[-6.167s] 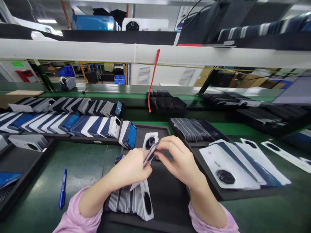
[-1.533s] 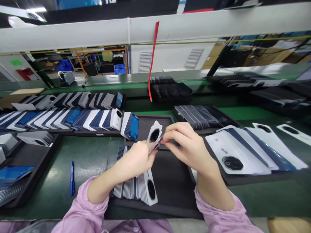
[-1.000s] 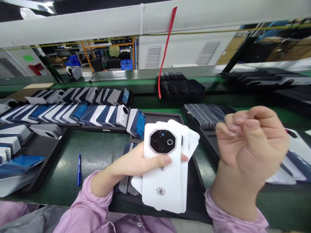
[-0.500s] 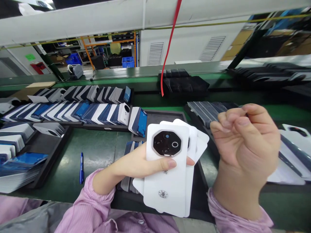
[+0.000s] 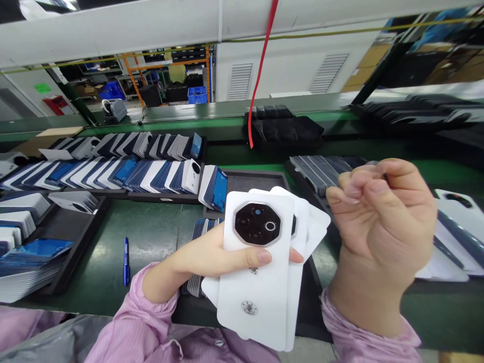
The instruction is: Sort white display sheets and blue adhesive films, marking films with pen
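A fanned stack of white phone back covers (image 5: 257, 287) is in my left hand (image 5: 230, 259), the thumb across the front one. That cover has a black octagonal camera plate at its top and a small round emblem low down. Edges of several more covers stick out behind it. To the right, my right hand (image 5: 385, 217) is raised, palm towards me, with fingers curled and thumb pressed to them. A faint clear edge shows at its fingertips, too small to make out. Behind my left wrist, a row of covers (image 5: 202, 229) stands in a dark tray (image 5: 260, 179).
Rows of white and blue covers (image 5: 151, 176) fill trays at the left and back. A blue pen (image 5: 126, 262) lies on the green bench (image 5: 151, 227). Dark-tinted covers (image 5: 321, 171) and white covers (image 5: 449, 242) lie at the right. A red strap (image 5: 260, 75) hangs overhead.
The front covers in my left hand have shifted slightly down and left, and the fan has spread a little wider. My right hand keeps nearly the same curled pose.
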`<act>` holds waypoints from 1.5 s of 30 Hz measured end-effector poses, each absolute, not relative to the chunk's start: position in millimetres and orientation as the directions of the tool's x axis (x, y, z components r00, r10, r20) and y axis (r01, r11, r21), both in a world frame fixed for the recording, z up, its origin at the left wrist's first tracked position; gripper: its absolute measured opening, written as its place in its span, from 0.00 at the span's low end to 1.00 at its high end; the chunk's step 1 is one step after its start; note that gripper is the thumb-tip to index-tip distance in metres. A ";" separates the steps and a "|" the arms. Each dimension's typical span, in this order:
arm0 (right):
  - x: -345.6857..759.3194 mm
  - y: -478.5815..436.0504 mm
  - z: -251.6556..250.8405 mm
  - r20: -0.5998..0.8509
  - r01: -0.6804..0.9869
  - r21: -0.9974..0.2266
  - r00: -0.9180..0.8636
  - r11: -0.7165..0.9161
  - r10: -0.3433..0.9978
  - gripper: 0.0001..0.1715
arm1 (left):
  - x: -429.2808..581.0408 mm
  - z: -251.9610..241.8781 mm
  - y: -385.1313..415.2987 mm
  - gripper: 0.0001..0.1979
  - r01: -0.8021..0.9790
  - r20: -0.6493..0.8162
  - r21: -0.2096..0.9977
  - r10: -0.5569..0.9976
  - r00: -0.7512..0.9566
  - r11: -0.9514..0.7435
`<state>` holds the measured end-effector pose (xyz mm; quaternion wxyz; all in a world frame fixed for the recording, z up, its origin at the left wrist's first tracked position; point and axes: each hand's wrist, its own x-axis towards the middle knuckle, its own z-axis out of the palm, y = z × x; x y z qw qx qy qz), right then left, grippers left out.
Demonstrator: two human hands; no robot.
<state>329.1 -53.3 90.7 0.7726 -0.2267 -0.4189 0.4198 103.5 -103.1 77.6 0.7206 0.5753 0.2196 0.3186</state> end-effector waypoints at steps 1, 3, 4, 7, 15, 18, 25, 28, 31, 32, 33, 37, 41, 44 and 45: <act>329.7 -53.3 90.7 0.457 -0.461 -0.701 0.297 0.545 0.839 0.19 | 103.1 77.9 -103.2 0.14 -0.206 0.053 0.969 0.706 0.706 0.133; 330.5 -53.4 90.9 0.459 -0.461 -0.699 0.295 0.546 0.838 0.18 | 102.4 78.9 -103.8 0.15 -0.204 0.053 0.970 0.695 0.717 0.136; 330.7 -53.4 91.2 0.461 -0.461 -0.700 0.292 0.546 0.838 0.18 | 102.2 79.6 -104.1 0.15 -0.200 0.050 0.970 0.691 0.721 0.139; 329.6 -54.7 91.9 0.476 -0.450 -0.704 0.275 0.549 0.836 0.17 | 102.7 81.8 -104.5 0.16 -0.175 0.035 0.975 0.686 0.726 0.136; 325.4 -73.7 79.5 0.634 -0.064 -0.773 -0.070 0.631 0.770 0.10 | 113.5 69.7 -83.1 0.16 0.075 -0.035 0.997 0.778 0.627 -0.015; 324.5 -74.6 75.6 0.619 0.008 -0.767 -0.259 0.642 0.742 0.10 | 117.2 62.6 -74.1 0.14 0.132 -0.052 0.991 0.796 0.603 -0.035; 326.9 -65.5 75.3 0.644 0.175 -0.654 -0.382 0.736 0.663 0.11 | 119.5 55.7 -69.1 0.15 0.095 -0.021 0.993 0.710 0.704 -0.065; 327.9 -64.3 74.0 0.642 0.183 -0.640 -0.406 0.746 0.651 0.10 | 119.9 53.0 -68.1 0.16 0.115 -0.044 0.992 0.703 0.710 -0.054; 328.2 -64.5 72.2 0.632 0.210 -0.637 -0.408 0.742 0.659 0.08 | 120.4 51.5 -66.7 0.17 0.105 -0.041 0.993 0.705 0.708 -0.048; 328.2 -64.7 71.7 0.631 0.217 -0.636 -0.405 0.740 0.661 0.08 | 120.6 51.4 -66.3 0.17 0.102 -0.038 0.994 0.704 0.709 -0.048; 328.2 -64.7 71.1 0.631 0.216 -0.638 -0.403 0.739 0.662 0.09 | 120.7 51.4 -65.9 0.17 0.099 -0.036 0.994 0.703 0.710 -0.049; 326.3 -61.4 68.7 0.630 0.186 -0.627 -0.452 0.757 0.632 0.17 | 120.8 52.6 -65.7 0.17 0.106 -0.040 0.993 0.693 0.720 -0.052; 320.9 -53.1 64.2 0.725 0.328 -0.425 -0.435 0.844 0.534 0.20 | 119.1 54.8 -65.7 0.15 0.140 -0.066 0.989 0.719 0.692 -0.044; 317.7 -49.7 60.0 0.868 0.473 -0.333 -0.184 0.816 0.461 0.34 | 116.7 56.6 -65.4 0.16 0.170 -0.067 0.984 0.774 0.629 -0.053; 316.8 -49.5 58.8 0.876 0.479 -0.351 -0.136 0.805 0.463 0.42 | 115.9 57.3 -65.7 0.16 0.189 -0.058 0.979 0.791 0.610 -0.074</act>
